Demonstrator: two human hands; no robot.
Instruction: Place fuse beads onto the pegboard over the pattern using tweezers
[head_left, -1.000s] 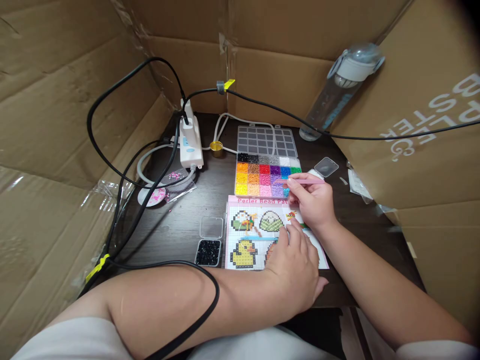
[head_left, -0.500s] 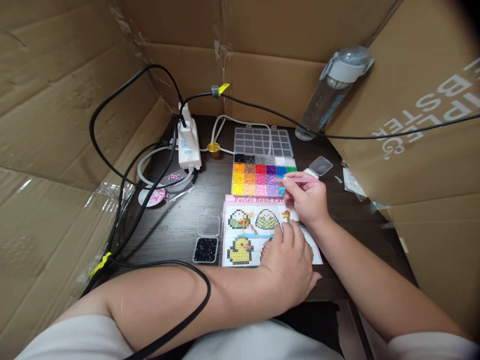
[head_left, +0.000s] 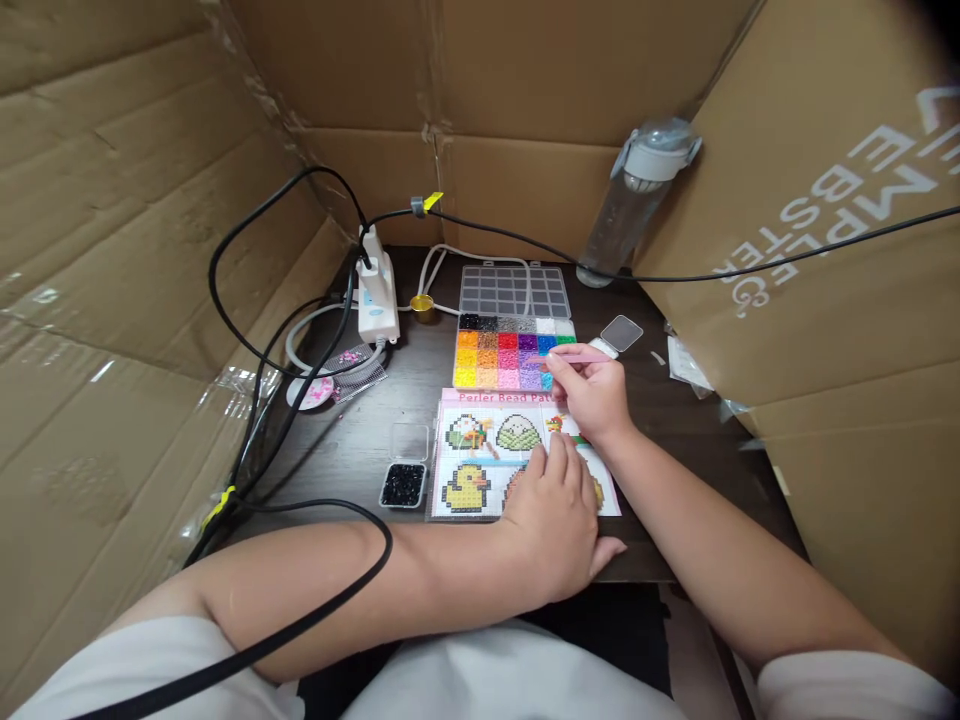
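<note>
My right hand grips a pair of pink tweezers between thumb and fingers. Their tips hover over the purple and blue side of the bead box, whose compartments hold beads sorted by colour. Below it lies a sheet of bead patterns, printed with a duck and rice dumplings, with a clear board seeming to cover it. My left hand rests flat across the sheet's lower right, fingers stretched out, hiding some pictures. Just left of the sheet stands a small open case of black beads.
A white power strip with looping black cables stands at the left, one crossing above my left forearm. A small gold cup, a water bottle and a small open white case stand around. Cardboard walls enclose the table.
The whole view has shifted slightly, so most things sit a little further left. My right hand keeps the tweezers over the bead box, and my left hand stays on the sheet.
</note>
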